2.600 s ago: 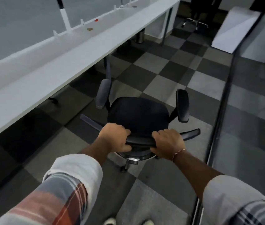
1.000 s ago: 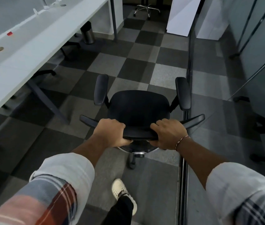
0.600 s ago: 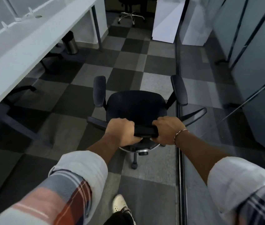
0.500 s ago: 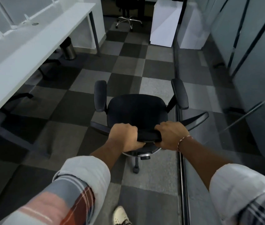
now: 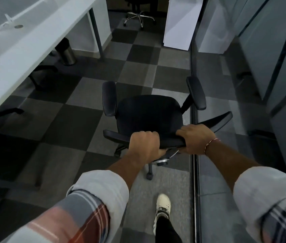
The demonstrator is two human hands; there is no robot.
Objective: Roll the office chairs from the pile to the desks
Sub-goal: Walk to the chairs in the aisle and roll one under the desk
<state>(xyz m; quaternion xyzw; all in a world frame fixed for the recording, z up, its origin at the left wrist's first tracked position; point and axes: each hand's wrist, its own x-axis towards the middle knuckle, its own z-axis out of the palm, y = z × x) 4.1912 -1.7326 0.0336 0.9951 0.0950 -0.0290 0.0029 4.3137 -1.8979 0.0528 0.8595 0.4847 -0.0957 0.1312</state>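
Nearest, a white shoe (image 5: pixel 163 206) is planted on the grey-and-black checkered carpet floor (image 5: pixel 79 123), between two rolled plaid sleeves. The left grip (image 5: pixel 144 146) is clamped on the top edge of the backrest of a black office chair with a fabric seat and padded armrests (image 5: pixel 149 116), fingers curled over the front. The right grip (image 5: pixel 195 139), with a thin pink bracelet (image 5: pixel 210 144) at the wrist, is clamped on the same edge just beside it. The chair stands on its castors in the aisle, its seat facing away from the person. A long white desk surface (image 5: pixel 16 48) lies to its left and a glass partition (image 5: pixel 270 50) is close on its right. Farther off, a round metal bin (image 5: pixel 66 53) stands under the surface. A flat white panel (image 5: pixel 180 23) stands at the aisle's end, and another chair's chrome star base (image 5: pixel 138 16) shows beyond.
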